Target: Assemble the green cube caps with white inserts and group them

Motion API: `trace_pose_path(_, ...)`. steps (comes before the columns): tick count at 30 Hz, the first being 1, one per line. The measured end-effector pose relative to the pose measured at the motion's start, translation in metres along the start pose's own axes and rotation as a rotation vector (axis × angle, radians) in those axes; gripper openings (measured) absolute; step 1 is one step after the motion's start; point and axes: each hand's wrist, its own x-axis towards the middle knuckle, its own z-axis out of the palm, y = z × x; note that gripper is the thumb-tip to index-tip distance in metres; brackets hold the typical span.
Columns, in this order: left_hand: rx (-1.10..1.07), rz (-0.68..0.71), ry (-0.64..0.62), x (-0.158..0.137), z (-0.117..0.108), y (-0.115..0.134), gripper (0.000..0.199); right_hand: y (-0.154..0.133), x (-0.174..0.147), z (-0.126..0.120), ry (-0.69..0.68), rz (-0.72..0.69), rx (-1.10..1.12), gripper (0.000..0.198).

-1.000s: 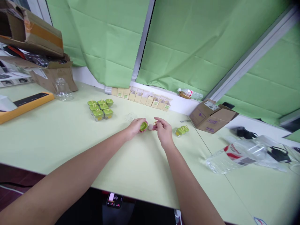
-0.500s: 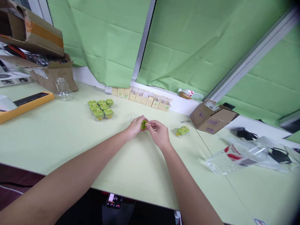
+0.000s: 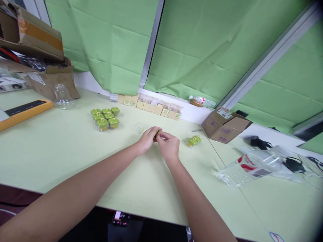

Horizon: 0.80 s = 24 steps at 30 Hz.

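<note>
Over the middle of the table, my left hand grips a small green lid by its edge. The lid is tilted up and mostly covered by fingers. My right hand is closed, its fingertips pinched against the lid; a pale yellow loop there is hidden now. Just left of my hands lies a small clear container, hard to make out. Further left stands a group of clear jars with green lids, each lid with a pale loop on top. A smaller group of green-lidded jars sits to the right.
A row of small cardboard boxes lines the back. A glass jar, an orange-edged device and cardboard cartons are at left. At right are a carton and a large plastic bottle. A phone lies below the table edge.
The green lid has turned from facing me to nearly edge-on. My right fingertips have moved in against it, and the pale loop is covered. The camera view has shifted slightly.
</note>
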Motion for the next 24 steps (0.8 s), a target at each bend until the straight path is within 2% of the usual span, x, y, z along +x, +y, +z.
trace_pose_path(4,-0.017,-0.015,0.002,-0.002,0.004,-0.001,0.038,0.003,0.001,0.004,0.058,0.077,0.091,0.022)
trace_pose_path(9,-0.032,-0.003,-0.128,-0.001,0.006,-0.003,0.042,0.014,0.008,0.004,0.122,0.151,0.182,0.031)
trace_pose_path(12,0.013,0.042,-0.157,-0.001,0.006,-0.004,0.043,0.018,0.011,0.002,0.131,0.158,0.193,0.034)
trace_pose_path(17,0.031,0.111,-0.101,-0.001,0.007,-0.003,0.039,0.018,0.012,0.002,0.133,0.204,0.271,0.037)
trace_pose_path(20,0.022,0.095,-0.042,-0.002,0.008,-0.002,0.036,0.018,0.013,0.004,0.124,0.230,0.377,0.037)
trace_pose_path(24,0.036,0.065,-0.043,-0.005,0.008,0.002,0.036,0.019,0.013,0.005,0.156,0.260,0.509,0.036)
